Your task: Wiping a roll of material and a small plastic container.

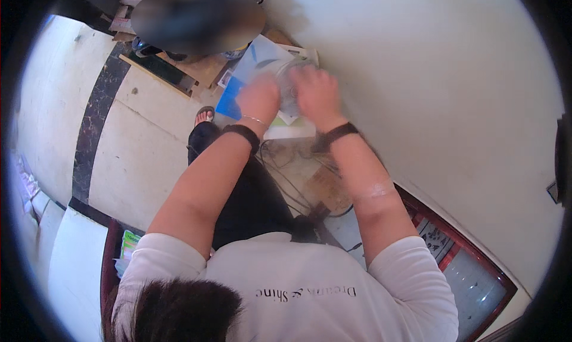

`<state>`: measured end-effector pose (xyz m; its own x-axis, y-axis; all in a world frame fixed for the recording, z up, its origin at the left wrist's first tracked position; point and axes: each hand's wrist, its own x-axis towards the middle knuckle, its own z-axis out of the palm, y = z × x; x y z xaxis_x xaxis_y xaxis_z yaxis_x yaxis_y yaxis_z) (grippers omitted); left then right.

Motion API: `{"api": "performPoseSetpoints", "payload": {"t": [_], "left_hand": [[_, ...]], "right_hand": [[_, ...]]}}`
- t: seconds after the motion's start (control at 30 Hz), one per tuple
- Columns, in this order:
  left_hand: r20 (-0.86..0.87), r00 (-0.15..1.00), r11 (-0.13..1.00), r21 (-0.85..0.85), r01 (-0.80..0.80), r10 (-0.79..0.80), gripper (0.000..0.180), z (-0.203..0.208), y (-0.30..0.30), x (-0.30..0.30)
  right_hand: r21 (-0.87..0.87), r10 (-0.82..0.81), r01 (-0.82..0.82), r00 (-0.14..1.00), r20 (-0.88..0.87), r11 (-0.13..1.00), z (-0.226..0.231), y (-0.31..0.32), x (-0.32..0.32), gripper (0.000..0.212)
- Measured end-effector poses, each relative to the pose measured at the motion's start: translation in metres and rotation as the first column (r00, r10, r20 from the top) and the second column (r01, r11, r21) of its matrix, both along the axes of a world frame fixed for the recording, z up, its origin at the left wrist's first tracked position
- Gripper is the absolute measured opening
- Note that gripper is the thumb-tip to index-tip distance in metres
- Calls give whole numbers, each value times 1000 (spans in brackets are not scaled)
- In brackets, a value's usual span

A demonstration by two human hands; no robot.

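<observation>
See a grey thing (pixel 286 95) between left hand (pixel 261 98) and right hand (pixel 316 95), on or just over papers (pixel 257 56), cannot tell which. Looks partly see-through; probably light, soft and a little slippery, more apt to crumple than crack; best taken by both sides. Find both hands half curled around its sides, too blurred for telling firmness of grip. Note blue sheet (pixel 226 105) beside left hand, green-and-white sheet (pixel 292 130) below, then cables (pixel 277 178) and cardboard (pixel 328 190) lower down.
</observation>
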<state>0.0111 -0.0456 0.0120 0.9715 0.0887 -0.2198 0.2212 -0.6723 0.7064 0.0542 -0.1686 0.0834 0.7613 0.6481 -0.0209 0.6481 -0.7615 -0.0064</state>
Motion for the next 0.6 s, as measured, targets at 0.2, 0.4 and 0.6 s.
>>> {"api": "performPoseSetpoints", "payload": {"t": [0.2, 0.4, 0.6], "left_hand": [[-60, 998, 1000, 21, 0, 2, 26, 6, 3, 3], [213, 968, 990, 15, -143, 137, 13, -4, -7, -1], [104, 994, 996, 85, 8, -17, 25, 5, 7, -3]], "right_hand": [[-24, -293, 294, 956, 28, 956, -4, 18, -12, 33], [-26, -21, 21, 1000, -15, 999, -2, -12, 2, 33], [171, -175, 159, 981, 84, 972, -16, 21, -32, 34]]}}
